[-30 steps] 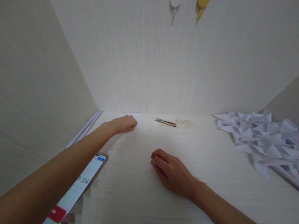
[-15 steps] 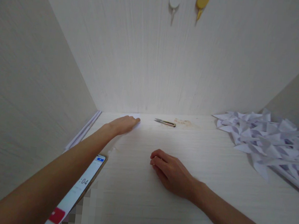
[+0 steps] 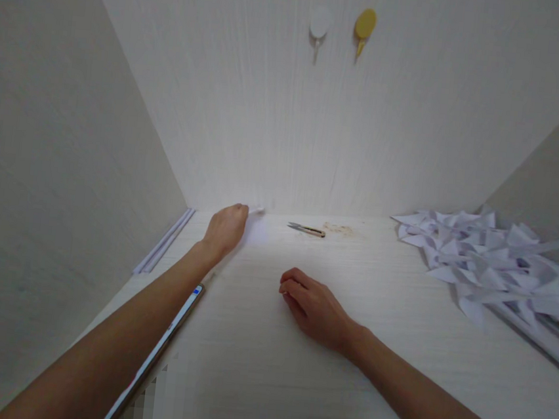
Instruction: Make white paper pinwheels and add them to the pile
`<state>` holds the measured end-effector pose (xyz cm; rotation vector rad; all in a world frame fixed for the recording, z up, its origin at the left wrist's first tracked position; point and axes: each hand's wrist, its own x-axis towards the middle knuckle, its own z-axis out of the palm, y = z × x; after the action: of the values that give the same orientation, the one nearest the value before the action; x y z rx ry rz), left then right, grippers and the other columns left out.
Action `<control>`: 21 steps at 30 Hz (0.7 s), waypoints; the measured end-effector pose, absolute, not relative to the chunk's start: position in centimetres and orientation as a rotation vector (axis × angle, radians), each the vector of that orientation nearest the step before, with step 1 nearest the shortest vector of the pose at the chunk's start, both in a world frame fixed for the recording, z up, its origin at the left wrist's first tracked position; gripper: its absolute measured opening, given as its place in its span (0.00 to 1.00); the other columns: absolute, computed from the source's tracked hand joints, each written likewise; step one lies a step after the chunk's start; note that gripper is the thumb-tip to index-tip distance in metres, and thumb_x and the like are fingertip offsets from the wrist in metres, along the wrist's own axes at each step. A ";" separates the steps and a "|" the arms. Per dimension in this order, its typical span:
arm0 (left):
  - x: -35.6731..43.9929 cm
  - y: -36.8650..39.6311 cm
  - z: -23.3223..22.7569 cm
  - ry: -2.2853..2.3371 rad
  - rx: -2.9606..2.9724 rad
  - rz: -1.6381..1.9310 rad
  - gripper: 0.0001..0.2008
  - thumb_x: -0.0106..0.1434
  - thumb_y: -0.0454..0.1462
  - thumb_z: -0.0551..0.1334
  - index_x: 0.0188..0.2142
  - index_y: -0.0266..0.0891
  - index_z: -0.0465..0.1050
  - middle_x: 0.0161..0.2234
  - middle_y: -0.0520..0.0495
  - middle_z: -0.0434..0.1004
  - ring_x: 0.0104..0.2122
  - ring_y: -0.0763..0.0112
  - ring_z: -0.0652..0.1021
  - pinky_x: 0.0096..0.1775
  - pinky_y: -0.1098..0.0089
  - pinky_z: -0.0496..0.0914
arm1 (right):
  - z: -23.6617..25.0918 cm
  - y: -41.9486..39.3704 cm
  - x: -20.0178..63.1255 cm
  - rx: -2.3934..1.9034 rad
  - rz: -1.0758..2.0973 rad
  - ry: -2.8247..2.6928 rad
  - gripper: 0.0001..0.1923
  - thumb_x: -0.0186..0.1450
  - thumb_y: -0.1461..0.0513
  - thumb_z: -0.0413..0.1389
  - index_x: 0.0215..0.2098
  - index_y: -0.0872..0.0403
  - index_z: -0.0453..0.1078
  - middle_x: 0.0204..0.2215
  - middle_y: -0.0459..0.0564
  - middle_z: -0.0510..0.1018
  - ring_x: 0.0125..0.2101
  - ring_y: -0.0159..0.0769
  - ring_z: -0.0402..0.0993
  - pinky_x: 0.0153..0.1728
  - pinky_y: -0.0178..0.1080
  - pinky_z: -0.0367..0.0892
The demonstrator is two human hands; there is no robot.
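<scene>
Now pinching and lifting the paper sheet (image 3: 256, 228) edge with left hand (image 3: 225, 226), no longer pressing flat.
Resting right hand (image 3: 311, 303) loosely curled, empty, on desk (image 3: 294, 369); leaving scissors (image 3: 306, 229) beside sheet, near back wall.

We see a dim, evenly soft light with a bluish-grey cast. The brightest patch lies on the desk (image 3: 267, 340) near the back wall (image 3: 317, 127), fading outward. Shadows under the right hand (image 3: 312, 305) are faint. Wide-angle distortion bends the side walls outward. The paper pile (image 3: 491, 269) smears toward the edge, and a pixelated block covers the bottom.
</scene>
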<state>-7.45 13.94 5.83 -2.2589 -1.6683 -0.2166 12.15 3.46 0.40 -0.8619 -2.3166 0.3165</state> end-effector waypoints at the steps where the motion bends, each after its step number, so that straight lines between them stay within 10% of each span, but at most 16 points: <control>1: -7.3 13.3 6.5 -1.694 -2.206 -0.307 0.14 0.62 0.33 0.43 0.36 0.33 0.66 0.36 0.36 0.73 0.34 0.63 0.73 0.32 0.67 0.65 | 0.3 3.6 12.2 -0.874 0.356 -2.239 0.08 0.59 0.72 0.45 0.31 0.56 0.62 0.35 0.53 0.70 0.31 0.31 0.67 0.33 0.36 0.66; 10: -5.4 4.8 6.6 -2.050 -2.427 -1.923 0.09 0.54 0.44 0.52 0.27 0.42 0.55 0.15 0.58 0.56 0.16 0.78 0.61 0.21 0.75 0.57 | 0.9 4.9 15.4 -0.927 1.055 -1.368 0.20 0.54 0.62 0.55 0.44 0.49 0.57 0.40 0.51 0.70 0.35 0.32 0.71 0.32 0.37 0.67; 15: -3.8 1.7 3.4 -2.421 -2.670 -2.105 0.15 0.48 0.48 0.57 0.25 0.42 0.55 0.15 0.60 0.59 0.15 0.80 0.61 0.20 0.77 0.57 | 1.2 1.3 17.4 -0.889 1.546 -1.175 0.24 0.56 0.54 0.54 0.49 0.48 0.55 0.29 0.45 0.73 0.26 0.29 0.71 0.25 0.33 0.66; 21: -2.3 0.5 1.0 -2.642 -2.810 -2.139 0.19 0.45 0.50 0.61 0.26 0.41 0.56 0.15 0.60 0.63 0.14 0.81 0.63 0.17 0.78 0.56 | 0.7 -0.5 17.6 -1.142 1.422 -1.214 0.20 0.47 0.59 0.62 0.35 0.55 0.64 0.12 0.35 0.65 0.13 0.23 0.59 0.15 0.28 0.54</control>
<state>-2.27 0.50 0.96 -2.8103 -2.6417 -2.1394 17.64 -0.49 0.74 -1.1423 -1.2143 1.4224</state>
